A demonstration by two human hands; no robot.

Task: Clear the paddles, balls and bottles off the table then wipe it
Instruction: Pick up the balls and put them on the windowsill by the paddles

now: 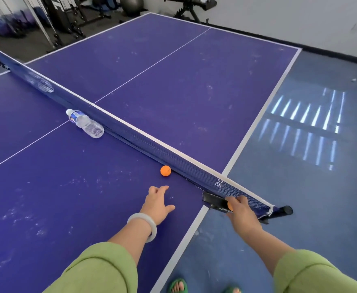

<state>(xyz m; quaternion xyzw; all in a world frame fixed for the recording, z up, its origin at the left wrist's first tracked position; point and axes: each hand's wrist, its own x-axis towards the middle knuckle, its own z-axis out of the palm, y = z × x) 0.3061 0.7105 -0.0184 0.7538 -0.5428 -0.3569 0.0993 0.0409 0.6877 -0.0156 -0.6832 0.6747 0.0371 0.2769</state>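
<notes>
Fingers of my left hand (159, 203) were loosely spread and held nothing; the hand reached out over the purple table (46, 187), near its right edge. An orange ball (165, 171) sat at twelve o'clock from that hand, apart from the fingertips and just beside the foot of the net (152, 144). My right hand (242, 210) was at three o'clock from the left one, over the net clamp (210, 197) at the table's edge. Its fingers were curled round a second orange ball (229, 206), of which I saw only a sliver. A clear water bottle (85, 123) lay on its side at ten o'clock from the first ball, well apart from it, against the net, cap pointing toward eleven o'clock. A pale bracelet (153, 230) circled my left wrist.
</notes>
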